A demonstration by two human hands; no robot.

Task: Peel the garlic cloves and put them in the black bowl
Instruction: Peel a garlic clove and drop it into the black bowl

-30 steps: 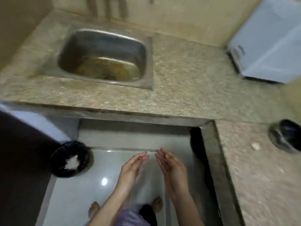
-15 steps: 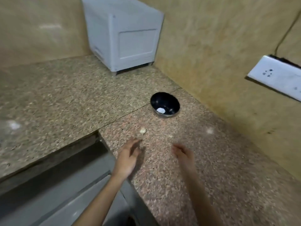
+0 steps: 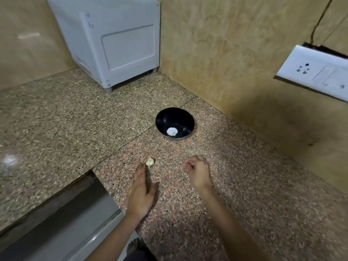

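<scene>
A black bowl (image 3: pixel 175 123) stands on the speckled granite counter (image 3: pixel 244 185) near the wall, with one white peeled garlic clove (image 3: pixel 172 132) lying in its bottom. An unpeeled garlic clove (image 3: pixel 150 162) lies on the counter in front of the bowl. My left hand (image 3: pixel 141 189) is stretched flat over the counter, its fingertips just touching or almost touching that clove. My right hand (image 3: pixel 197 171) hovers to the right of the clove with fingers loosely curled, holding nothing I can see.
A white boxy appliance (image 3: pixel 113 40) stands in the back corner. A white socket plate (image 3: pixel 316 72) hangs on the right wall. The counter's inner edge (image 3: pixel 105 187) drops off left of my left hand to the floor.
My view swung from the sink and floor to the counter corner. Both hands rose to the counter, and my left hand reached forward to the unpeeled clove.
</scene>
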